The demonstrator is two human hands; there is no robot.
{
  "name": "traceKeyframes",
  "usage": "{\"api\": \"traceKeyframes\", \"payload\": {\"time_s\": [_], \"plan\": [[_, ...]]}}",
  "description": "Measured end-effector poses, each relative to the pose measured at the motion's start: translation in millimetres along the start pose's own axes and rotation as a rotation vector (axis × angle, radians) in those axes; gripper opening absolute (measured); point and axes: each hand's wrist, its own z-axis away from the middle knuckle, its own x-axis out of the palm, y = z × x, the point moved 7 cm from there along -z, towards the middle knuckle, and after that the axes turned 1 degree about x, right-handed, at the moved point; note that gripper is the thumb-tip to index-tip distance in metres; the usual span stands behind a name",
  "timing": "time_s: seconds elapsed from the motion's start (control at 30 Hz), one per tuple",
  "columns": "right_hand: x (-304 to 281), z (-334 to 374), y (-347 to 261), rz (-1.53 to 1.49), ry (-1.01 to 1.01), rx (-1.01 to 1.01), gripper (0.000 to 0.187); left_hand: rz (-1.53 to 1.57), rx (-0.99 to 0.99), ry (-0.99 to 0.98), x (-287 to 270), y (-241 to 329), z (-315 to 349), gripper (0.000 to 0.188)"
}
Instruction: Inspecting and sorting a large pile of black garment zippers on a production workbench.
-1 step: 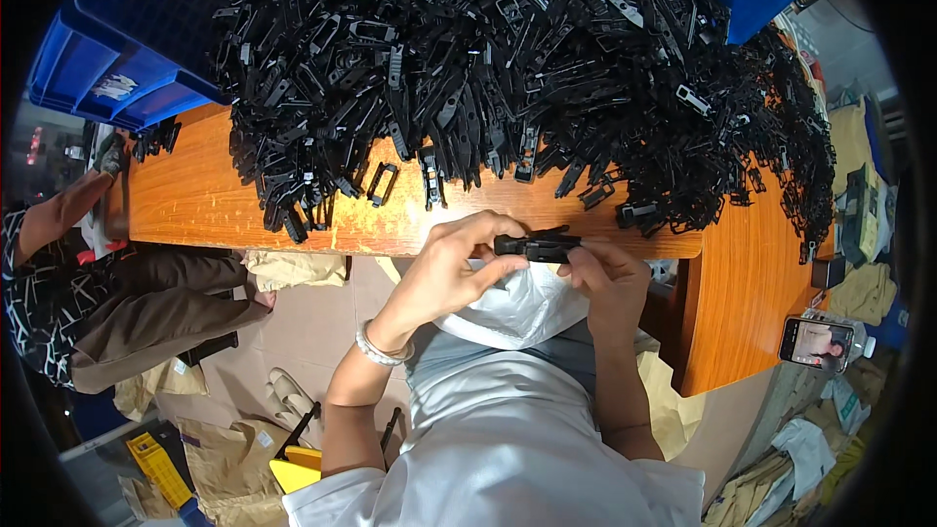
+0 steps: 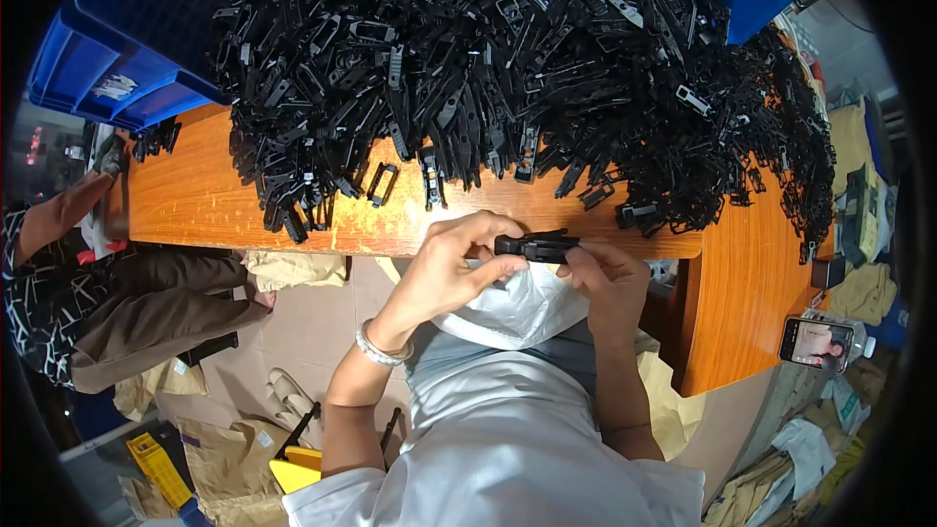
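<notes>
Between my two hands, over the table's front edge, is a slim black plastic part (image 2: 539,247). It lies level, with a thin piece standing slightly off its upper side. My left hand (image 2: 455,259), a white bracelet at its wrist, pinches the part's left end between thumb and fingers. The fingertips of my right hand (image 2: 610,276) grip its right end. Beyond them a large heap of black plastic parts (image 2: 468,68) covers the tabletop. A loose black rectangular frame (image 2: 383,184) and another long part (image 2: 432,179) lie at the heap's near edge.
Blue crates (image 2: 127,49) stand at the far left of the wooden table (image 2: 195,200). A phone (image 2: 818,344) rests by the right edge. A white bag (image 2: 522,310) covers my lap. Another person's arm (image 2: 68,205) reaches in at left. Brown sacks (image 2: 229,464) lie on the floor.
</notes>
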Motion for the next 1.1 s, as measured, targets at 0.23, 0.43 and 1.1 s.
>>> {"api": "traceKeyframes", "payload": {"time_s": [0.23,0.43,1.1], "plan": [[0,1,-1,0.097,-0.025,-0.107,0.009,0.473,-0.19,0.11,9,-20,5,0.022],[3,1,5,0.155,-0.076,-0.244,0.011,0.571,-0.294,0.016,27,-25,6,0.016],[9,-8,29,-0.143,-0.138,0.021,0.019,0.046,0.258,-0.197,11,5,-32,0.021]]}}
